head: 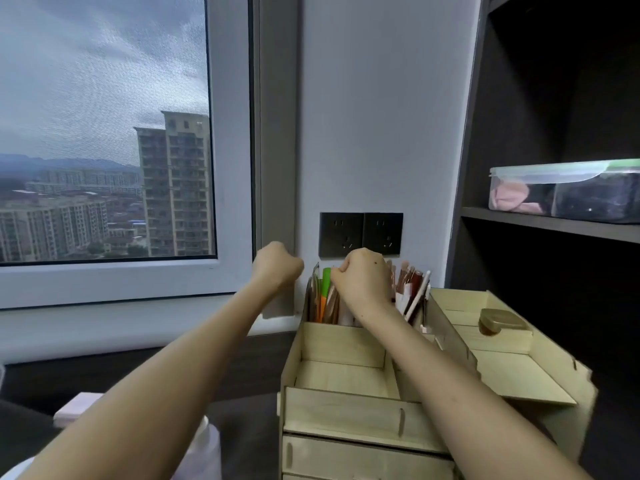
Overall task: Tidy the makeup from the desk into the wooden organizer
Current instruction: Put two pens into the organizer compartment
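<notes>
Pale plywood desktop organizer (pixel 346 407) sits on the dark desk (pixel 249 420) against the wall, right of the window. Its tall rear-left slot holds upright makeup sticks and pens (pixel 325 299), a green-and-orange one among them; the rear-middle slot holds more, rose-gold and white ones (pixel 412 289). Exact stick count can't be told, too crowded and partly hidden.

Right hand (pixel 362 275) is curled over the rear-left slot, fingertips pinched down at the stick tops; whether it grasps one or just presses can't be told. Left hand (pixel 275 263) is a clenched fist just left of the organizer, near the wall, apparently apart from it; nothing visible in it.

Step in hand, judged: seating or sorting sticks in the rear slot. To do it well: lower each item straight down, keep it upright, don't nudge the neighbours, steady the organizer's side with the left hand if it shifts.

Counts: one organizer, two hands, one bronze rounded compact (pixel 498 322) on the organizer's right tiered tray. Front compartments look bare; at least two drawer fronts below. One whitish bottle or jar (pixel 207 445) and one pale pink boxy item (pixel 78 405) remain at lower left, blurry, likely left to tidy.

Outward: two black wall sockets (pixel 360 234) above the organizer; one clear lidded plastic box (pixel 564 190) on the dark shelf at right.
</notes>
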Demonstrator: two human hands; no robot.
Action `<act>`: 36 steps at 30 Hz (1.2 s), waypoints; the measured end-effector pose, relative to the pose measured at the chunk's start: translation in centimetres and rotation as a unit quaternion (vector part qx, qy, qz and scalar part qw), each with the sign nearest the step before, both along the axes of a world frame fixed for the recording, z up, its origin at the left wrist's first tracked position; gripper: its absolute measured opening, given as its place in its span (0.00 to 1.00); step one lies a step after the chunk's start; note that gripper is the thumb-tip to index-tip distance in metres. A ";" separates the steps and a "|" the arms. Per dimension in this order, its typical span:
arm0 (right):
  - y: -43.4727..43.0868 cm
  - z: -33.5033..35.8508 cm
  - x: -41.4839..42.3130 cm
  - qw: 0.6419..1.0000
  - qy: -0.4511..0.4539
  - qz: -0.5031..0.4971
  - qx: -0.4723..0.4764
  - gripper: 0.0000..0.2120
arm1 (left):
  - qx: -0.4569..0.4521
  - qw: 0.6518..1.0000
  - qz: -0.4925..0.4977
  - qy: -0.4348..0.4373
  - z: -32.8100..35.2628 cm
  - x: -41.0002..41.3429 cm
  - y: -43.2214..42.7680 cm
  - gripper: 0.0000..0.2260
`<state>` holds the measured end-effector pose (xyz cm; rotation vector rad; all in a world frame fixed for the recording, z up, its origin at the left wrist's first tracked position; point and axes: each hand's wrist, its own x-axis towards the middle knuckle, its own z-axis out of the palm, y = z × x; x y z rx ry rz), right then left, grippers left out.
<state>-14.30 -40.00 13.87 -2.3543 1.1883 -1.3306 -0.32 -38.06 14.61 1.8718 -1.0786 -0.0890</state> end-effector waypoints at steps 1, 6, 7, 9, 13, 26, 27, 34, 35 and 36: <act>-0.1 -0.1 0.7 1.000 0.000 -0.002 0.006 0.19 | 0.008 1.000 -0.007 0.006 0.0 0.5 0.6 0.04; -0.4 -0.5 3.4 1.000 0.001 -0.018 0.025 0.10 | 0.075 0.994 -0.075 0.021 -0.4 0.6 3.1 0.02; -0.5 -0.5 3.8 0.999 0.006 -0.025 0.029 0.09 | 0.082 0.993 -0.083 0.019 -0.6 0.4 3.3 0.02; -0.8 -0.6 4.5 0.998 0.020 -0.039 0.038 0.12 | 0.091 0.992 -0.088 0.009 -1.2 0.0 3.4 0.02; -1.0 -1.2 5.0 0.997 0.021 -0.025 0.074 0.16 | 0.080 0.992 -0.095 0.001 -2.2 -0.8 2.9 0.09; -0.8 -1.6 1.5 0.946 0.268 0.044 0.178 0.12 | 0.047 0.996 -0.072 0.008 -2.5 -1.8 1.8 0.07; -0.7 -1.8 1.4 0.932 0.303 0.055 0.191 0.11 | 0.050 0.996 -0.071 0.012 -2.4 -1.6 2.0 0.07; -0.4 -2.7 0.5 0.903 0.380 0.078 0.186 0.14 | 0.046 0.996 -0.066 0.024 -2.4 -0.8 3.5 0.08; -0.4 -2.8 0.5 0.901 0.385 0.079 0.184 0.14 | 0.046 0.996 -0.070 0.023 -2.3 -0.8 3.7 0.08; -0.4 -2.8 0.5 0.900 0.389 0.078 0.182 0.13 | 0.048 0.996 -0.073 0.023 -2.2 -0.7 4.1 0.08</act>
